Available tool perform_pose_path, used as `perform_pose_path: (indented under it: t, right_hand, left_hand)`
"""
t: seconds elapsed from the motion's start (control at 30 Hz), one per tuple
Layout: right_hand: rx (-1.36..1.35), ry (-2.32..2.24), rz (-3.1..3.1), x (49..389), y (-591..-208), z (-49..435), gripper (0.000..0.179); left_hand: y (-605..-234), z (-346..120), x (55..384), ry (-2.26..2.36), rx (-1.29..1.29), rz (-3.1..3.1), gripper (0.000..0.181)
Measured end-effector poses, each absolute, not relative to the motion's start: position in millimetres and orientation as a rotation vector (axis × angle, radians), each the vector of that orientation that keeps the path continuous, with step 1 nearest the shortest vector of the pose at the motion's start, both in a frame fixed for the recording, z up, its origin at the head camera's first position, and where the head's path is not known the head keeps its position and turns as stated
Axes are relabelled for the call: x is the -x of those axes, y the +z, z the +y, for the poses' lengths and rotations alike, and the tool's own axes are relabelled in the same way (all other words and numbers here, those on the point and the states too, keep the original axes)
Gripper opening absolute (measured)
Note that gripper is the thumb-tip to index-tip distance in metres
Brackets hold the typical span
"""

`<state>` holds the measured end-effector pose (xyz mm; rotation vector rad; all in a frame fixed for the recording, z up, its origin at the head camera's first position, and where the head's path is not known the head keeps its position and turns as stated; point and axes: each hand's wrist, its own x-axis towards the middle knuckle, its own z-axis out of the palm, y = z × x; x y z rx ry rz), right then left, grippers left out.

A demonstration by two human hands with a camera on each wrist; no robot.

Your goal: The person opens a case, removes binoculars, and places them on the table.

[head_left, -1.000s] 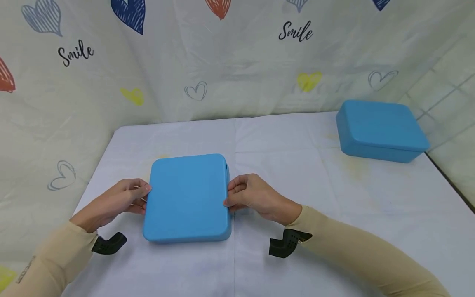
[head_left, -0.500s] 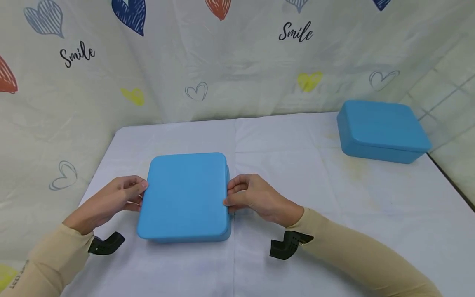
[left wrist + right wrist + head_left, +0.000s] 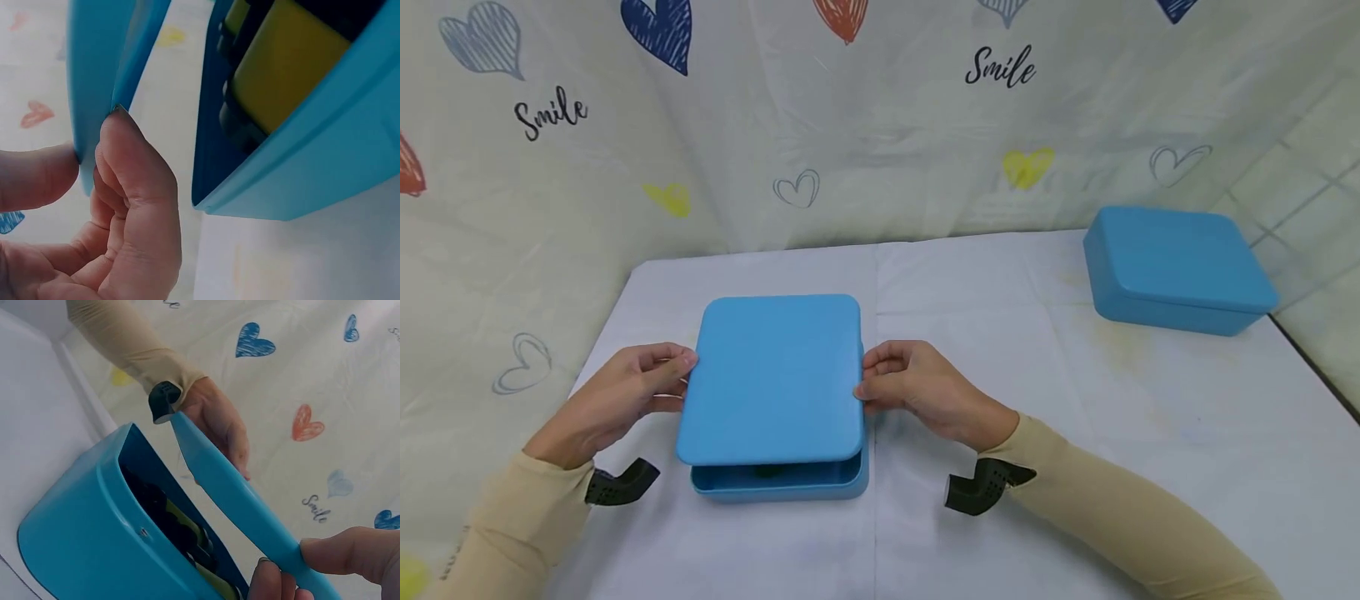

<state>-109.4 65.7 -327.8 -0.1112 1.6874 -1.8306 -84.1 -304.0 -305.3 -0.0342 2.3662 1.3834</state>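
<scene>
A blue lid (image 3: 775, 375) is raised over a blue box (image 3: 782, 492) on the table, exposing a dark gap along the near side. My left hand (image 3: 625, 396) pinches the lid's left edge between thumb and fingers. On the opposite edge, my right hand (image 3: 925, 392) pinches the lid the same way. Inside the box, the left wrist view shows yellow-green objects (image 3: 290, 59) with black parts; their kind is unclear. From the right wrist view, the lid (image 3: 244, 500) stands apart from the box's rim (image 3: 119, 494).
A second blue box (image 3: 1180, 267), closed, stands at the table's back right corner. The table (image 3: 1000, 333) wears a white cloth. Behind it hangs a sheet printed with hearts and "Smile" (image 3: 1000, 67). Black wrist mounts (image 3: 621, 483) stick out below both wrists.
The lid has come up off the box and shifted slightly away from me, baring the box's near rim. Both hands keep their hold on its edges.
</scene>
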Motion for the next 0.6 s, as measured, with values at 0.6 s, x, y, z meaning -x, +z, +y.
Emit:
perform_pose_path:
  t: [0.6]
  right_hand:
    - [0.111,-1.905,1.675,128,-320,66,0.035]
  left_hand:
    - [-305,-314,99,1.754,0.014,2.175,0.025]
